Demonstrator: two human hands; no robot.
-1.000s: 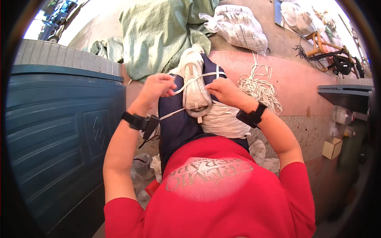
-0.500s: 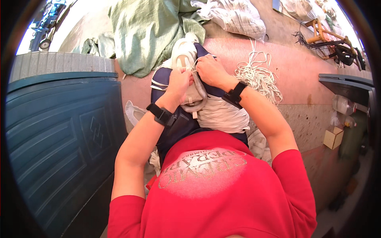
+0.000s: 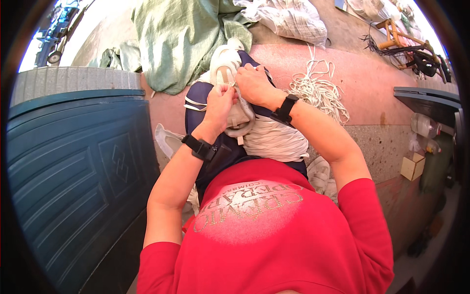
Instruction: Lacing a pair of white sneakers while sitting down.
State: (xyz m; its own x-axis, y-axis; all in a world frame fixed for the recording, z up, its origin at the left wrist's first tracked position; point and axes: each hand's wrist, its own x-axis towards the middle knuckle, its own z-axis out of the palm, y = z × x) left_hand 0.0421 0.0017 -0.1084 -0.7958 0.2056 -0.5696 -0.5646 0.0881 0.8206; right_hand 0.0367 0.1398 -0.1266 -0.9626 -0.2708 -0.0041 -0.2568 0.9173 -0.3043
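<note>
A beige and white shoe (image 3: 238,119) rests on my lap, its heel toward me and its toe pointing away. Over its upper part my left hand (image 3: 220,104) is closed in a pinch at the lacing, thumb against fingers, on what looks like a white shoelace. Just right of it, my right hand (image 3: 258,88) is also closed, back of the hand upward; its fingertips meet the left ones at the lace and partly hide it. White laces (image 3: 195,104) lie across my left knee. A thick bundle of white laces (image 3: 276,142) sits on my lap beside the shoe.
A loose heap of white laces (image 3: 320,95) lies on the floor to the right. Another pale shoe (image 3: 167,141) is by my left leg. Ahead are a green sheet (image 3: 178,44) and a white sack (image 3: 289,22). A blue door (image 3: 81,166) stands left, a small box (image 3: 412,166) right.
My right hand has come left and slightly down, closer to my left hand over the shoe. My left hand has barely shifted. The lace seen between them is now mostly covered.
</note>
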